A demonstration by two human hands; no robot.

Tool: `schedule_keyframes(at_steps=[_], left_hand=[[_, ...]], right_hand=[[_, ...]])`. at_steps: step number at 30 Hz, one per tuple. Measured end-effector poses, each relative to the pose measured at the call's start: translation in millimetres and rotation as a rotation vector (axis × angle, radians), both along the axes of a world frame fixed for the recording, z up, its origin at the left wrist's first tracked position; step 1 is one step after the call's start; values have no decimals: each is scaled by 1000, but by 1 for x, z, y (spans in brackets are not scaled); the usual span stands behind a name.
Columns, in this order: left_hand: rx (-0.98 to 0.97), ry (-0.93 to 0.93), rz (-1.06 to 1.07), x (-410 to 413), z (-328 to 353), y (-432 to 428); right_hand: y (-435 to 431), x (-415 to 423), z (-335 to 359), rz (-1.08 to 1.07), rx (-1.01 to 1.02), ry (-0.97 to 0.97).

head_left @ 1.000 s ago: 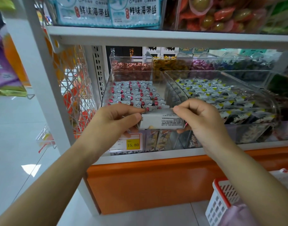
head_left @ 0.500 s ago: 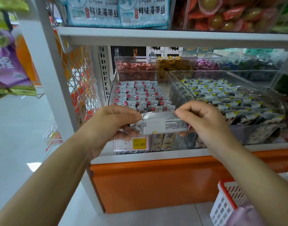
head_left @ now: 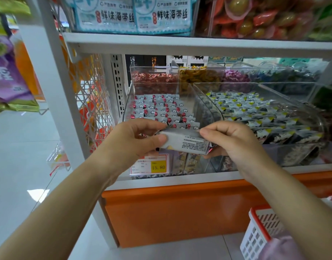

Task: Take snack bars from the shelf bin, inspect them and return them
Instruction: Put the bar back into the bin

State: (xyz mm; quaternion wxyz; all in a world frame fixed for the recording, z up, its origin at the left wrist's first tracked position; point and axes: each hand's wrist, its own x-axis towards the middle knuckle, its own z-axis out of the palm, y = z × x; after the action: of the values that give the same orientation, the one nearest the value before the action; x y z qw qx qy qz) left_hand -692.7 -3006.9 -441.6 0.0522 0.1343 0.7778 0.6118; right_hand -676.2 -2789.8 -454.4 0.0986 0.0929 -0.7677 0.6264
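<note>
Shop shelf bin [head_left: 208, 107] behind; both hands, left hand [head_left: 131, 141] and right hand [head_left: 234, 143], pinching snack bar [head_left: 187, 143] ends.

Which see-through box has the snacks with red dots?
The front left bin, right behind the held bar. Its packets show red dots; the bin beside it holds packets with yellow corners.

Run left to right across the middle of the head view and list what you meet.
purple bag → white shelf post → wire mesh panel → left hand → snack bar → right hand → clear bin of yellow-marked packets
</note>
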Motion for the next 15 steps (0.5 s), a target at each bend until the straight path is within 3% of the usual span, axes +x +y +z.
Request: schedule_keyframes(at_steps=[15], left_hand=[[-53, 84, -54, 0, -5, 4]], right_hand=[[22, -7, 2, 180, -19, -149]])
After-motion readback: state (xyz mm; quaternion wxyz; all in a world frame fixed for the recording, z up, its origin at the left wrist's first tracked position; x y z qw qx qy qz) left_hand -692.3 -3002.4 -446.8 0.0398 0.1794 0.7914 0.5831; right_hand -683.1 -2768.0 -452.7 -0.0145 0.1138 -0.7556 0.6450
